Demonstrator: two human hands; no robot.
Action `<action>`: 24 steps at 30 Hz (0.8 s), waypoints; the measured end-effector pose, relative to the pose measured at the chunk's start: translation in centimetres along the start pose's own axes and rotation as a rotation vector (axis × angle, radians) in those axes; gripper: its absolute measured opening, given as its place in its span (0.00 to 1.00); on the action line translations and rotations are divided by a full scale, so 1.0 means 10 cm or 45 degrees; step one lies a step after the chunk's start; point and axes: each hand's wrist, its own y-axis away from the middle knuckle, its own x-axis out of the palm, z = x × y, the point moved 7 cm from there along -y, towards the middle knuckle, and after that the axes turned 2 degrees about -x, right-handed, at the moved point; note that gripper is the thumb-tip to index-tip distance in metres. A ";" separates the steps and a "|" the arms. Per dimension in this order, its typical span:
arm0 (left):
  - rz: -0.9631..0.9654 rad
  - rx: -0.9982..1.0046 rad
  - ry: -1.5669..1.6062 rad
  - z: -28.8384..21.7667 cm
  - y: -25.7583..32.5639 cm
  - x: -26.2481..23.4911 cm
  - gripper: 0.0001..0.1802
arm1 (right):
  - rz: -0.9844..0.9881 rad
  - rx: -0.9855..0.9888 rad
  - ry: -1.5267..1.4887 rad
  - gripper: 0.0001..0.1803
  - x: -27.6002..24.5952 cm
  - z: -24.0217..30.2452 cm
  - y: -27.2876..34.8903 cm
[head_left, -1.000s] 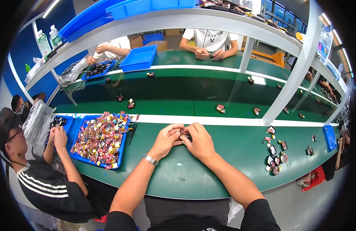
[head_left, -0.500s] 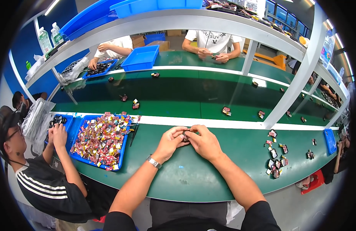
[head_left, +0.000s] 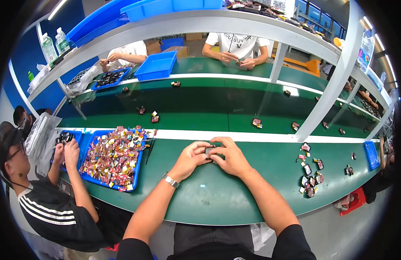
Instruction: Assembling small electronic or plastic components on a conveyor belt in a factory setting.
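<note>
My left hand (head_left: 189,161) and my right hand (head_left: 231,158) meet over the green table (head_left: 174,208), both closed around a small dark electronic part (head_left: 208,151). Its flat blackish face shows between the thumbs and fingertips; the rest is covered by my fingers. To the left of my hands stands a blue tray (head_left: 132,188) heaped with small red, yellow and white electronic pieces (head_left: 111,158). Dark thin tweezer-like tools (head_left: 151,146) lie at its right edge. On my right, a loose cluster of similar assembled pieces (head_left: 311,178) rests on the table.
A conveyor belt (head_left: 200,117) beyond a white rail (head_left: 187,134) carries scattered pieces. A grey shelf frame (head_left: 326,97) spans overhead, its post standing right of my hands. A co-worker (head_left: 48,203) sits close on my left. Others work across the belt, near another blue tray (head_left: 156,67).
The dark part has turned in my hands, so more of its flat face shows. My right fingers have shifted slightly upward. Across the belt, a co-worker's hand has risen from a tray.
</note>
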 end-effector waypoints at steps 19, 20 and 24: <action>0.031 -0.068 -0.080 0.08 0.04 -0.03 0.16 | -0.103 0.030 -0.100 0.05 0.05 0.05 0.07; 0.023 -0.083 -0.107 0.10 0.04 -0.05 0.16 | -0.106 0.030 -0.101 0.05 0.07 0.06 0.07; 0.005 -0.086 -0.086 0.08 0.03 -0.04 0.16 | -0.196 0.041 -0.046 0.06 0.06 0.09 0.09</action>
